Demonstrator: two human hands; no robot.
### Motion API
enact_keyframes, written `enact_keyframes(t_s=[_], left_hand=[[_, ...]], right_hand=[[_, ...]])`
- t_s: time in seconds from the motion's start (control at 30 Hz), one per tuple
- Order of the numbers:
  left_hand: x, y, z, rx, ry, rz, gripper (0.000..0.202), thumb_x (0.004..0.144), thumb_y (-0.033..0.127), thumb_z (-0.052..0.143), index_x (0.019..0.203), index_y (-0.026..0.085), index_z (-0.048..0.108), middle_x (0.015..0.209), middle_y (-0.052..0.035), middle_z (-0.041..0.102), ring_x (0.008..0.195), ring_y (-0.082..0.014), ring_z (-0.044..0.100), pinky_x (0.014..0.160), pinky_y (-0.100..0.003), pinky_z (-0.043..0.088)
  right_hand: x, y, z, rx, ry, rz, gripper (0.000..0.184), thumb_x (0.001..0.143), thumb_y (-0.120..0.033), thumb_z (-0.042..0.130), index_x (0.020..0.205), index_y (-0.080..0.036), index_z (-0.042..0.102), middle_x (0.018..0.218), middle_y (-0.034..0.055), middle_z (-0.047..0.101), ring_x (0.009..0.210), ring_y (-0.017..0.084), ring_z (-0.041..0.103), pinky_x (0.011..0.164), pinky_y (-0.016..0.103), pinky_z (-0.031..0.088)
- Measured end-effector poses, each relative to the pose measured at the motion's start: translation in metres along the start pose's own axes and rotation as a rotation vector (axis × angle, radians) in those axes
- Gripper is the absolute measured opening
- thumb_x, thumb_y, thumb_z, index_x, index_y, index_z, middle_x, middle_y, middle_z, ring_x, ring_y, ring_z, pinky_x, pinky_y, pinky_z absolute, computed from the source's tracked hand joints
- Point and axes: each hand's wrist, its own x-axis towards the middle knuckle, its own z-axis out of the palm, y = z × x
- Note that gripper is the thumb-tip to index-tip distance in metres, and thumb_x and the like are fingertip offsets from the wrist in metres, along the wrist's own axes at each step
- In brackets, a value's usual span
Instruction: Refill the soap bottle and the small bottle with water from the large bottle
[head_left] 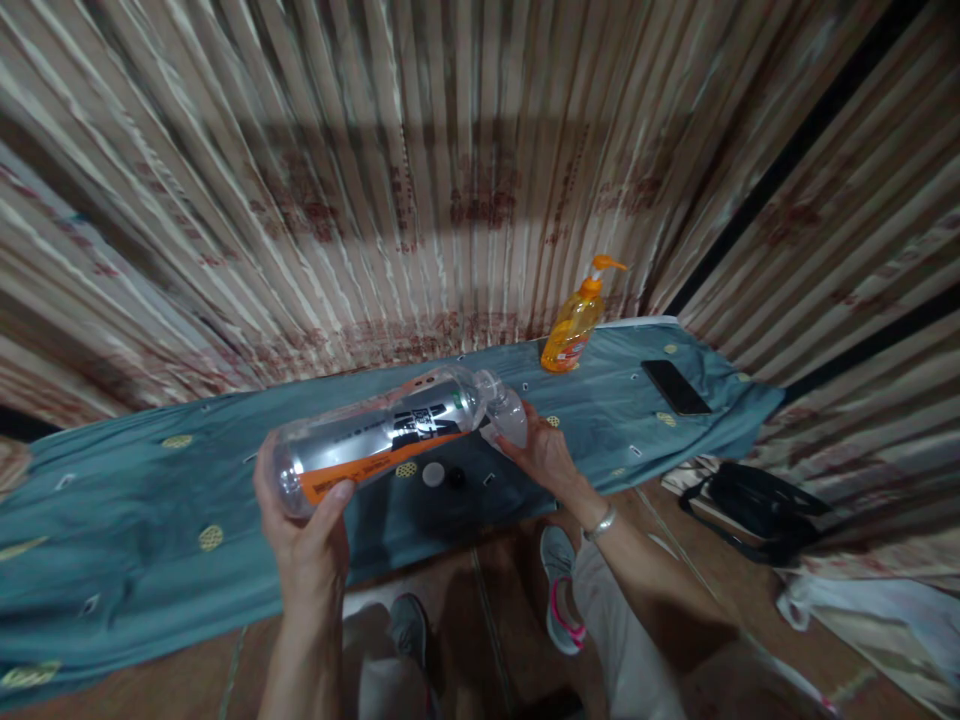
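Note:
My left hand [304, 525] grips the base of a large clear plastic bottle [375, 440] with a silver and orange label, held nearly on its side, its neck pointing right. Against that neck sits a small clear container [510, 418], held in my right hand [544, 455], which wears a bracelet at the wrist. Both are above a table covered with a teal cloth [150, 500]. Under the bottle, a white cap [433, 474] and a black cap [456, 478] lie on the cloth.
An orange pump bottle [574, 325] stands at the back of the table, with a dark phone [675, 387] lying to its right. Striped curtains hang behind. A black bag [757, 505] sits on the floor at right. My legs and shoes [559, 590] show below.

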Motion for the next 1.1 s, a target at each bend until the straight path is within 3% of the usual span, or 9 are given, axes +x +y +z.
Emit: enact_keyframes(t_s=[0.23, 0.47, 0.7, 0.87, 1.1], left_hand=[[0.0002, 0.0002, -0.0014, 0.000, -0.001, 0.002, 0.102, 0.071, 0.060, 0.122, 0.162, 0.040, 0.079, 0.178, -0.0100, 0.075, 0.174, -0.0426, 0.068, 0.155, -0.063, 0.048], [0.0000, -0.0017, -0.0028, 0.043, -0.032, 0.029, 0.101, 0.076, 0.063, 0.119, 0.166, 0.041, 0.077, 0.180, -0.0103, 0.074, 0.175, -0.0432, 0.068, 0.155, -0.065, 0.048], [-0.0001, -0.0042, -0.0037, 0.030, -0.002, 0.008, 0.104, 0.074, 0.061, 0.120, 0.166, 0.038, 0.078, 0.181, -0.0110, 0.074, 0.175, -0.0430, 0.068, 0.155, -0.062, 0.050], [0.0007, -0.0053, -0.0043, 0.016, 0.013, 0.000, 0.114, 0.066, 0.064, 0.124, 0.167, 0.039, 0.078, 0.182, -0.0111, 0.074, 0.177, -0.0450, 0.066, 0.156, -0.065, 0.048], [-0.0009, 0.0021, -0.0011, 0.010, -0.008, 0.002, 0.105, 0.071, 0.060, 0.122, 0.164, 0.039, 0.079, 0.182, -0.0107, 0.073, 0.179, -0.0450, 0.064, 0.158, -0.065, 0.045]], right_hand=[[0.0007, -0.0027, -0.0014, -0.028, -0.013, 0.024, 0.069, 0.107, -0.040, 0.101, 0.169, -0.017, 0.079, 0.117, 0.0221, 0.097, 0.105, 0.041, 0.096, 0.096, 0.052, 0.083], [0.0000, 0.0013, -0.0011, -0.005, 0.019, -0.029, 0.082, 0.108, -0.041, 0.099, 0.182, -0.023, 0.069, 0.114, 0.0167, 0.098, 0.102, 0.038, 0.096, 0.094, 0.051, 0.083], [-0.0007, 0.0066, 0.0055, 0.017, 0.037, -0.033, 0.071, 0.106, -0.037, 0.100, 0.172, -0.020, 0.078, 0.117, 0.0196, 0.098, 0.106, 0.040, 0.095, 0.095, 0.053, 0.083], [-0.0003, 0.0044, 0.0050, 0.008, 0.014, -0.001, 0.069, 0.105, -0.034, 0.101, 0.170, -0.021, 0.079, 0.120, 0.0197, 0.098, 0.111, 0.040, 0.095, 0.100, 0.052, 0.082], [0.0004, 0.0004, -0.0006, -0.037, -0.012, 0.016, 0.068, 0.107, -0.039, 0.098, 0.168, -0.018, 0.077, 0.120, 0.0209, 0.099, 0.106, 0.037, 0.095, 0.096, 0.044, 0.078]])
